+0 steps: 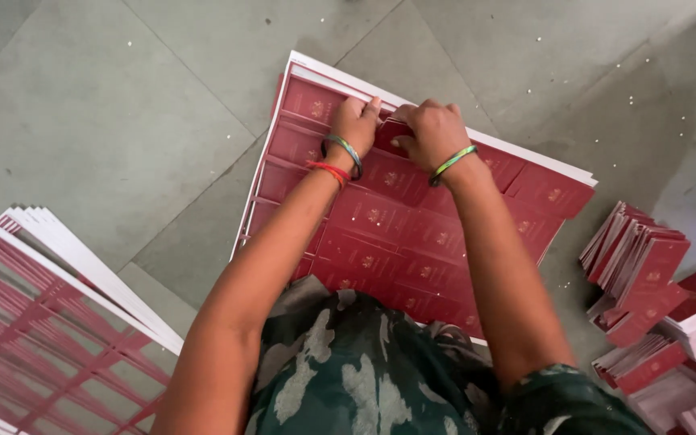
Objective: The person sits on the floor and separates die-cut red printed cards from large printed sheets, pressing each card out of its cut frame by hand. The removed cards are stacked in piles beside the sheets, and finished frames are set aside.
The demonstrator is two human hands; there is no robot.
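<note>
Picking at a red card (391,137) near the far edge of the printed sheet (412,217), both hands work close together: the left hand (356,121) presses curled fingers on the sheet beside it, the right hand (432,133) pinches the card's edge. This looks like freeing one die-cut card; the next move seems to call for a steady pull while the sheet stays pinned. Both arms stretch forward, wrists bent down. The sheet stack lies on the floor (122,121); loose cards (638,266) are piled right, stripped frames (42,322) left.
</note>
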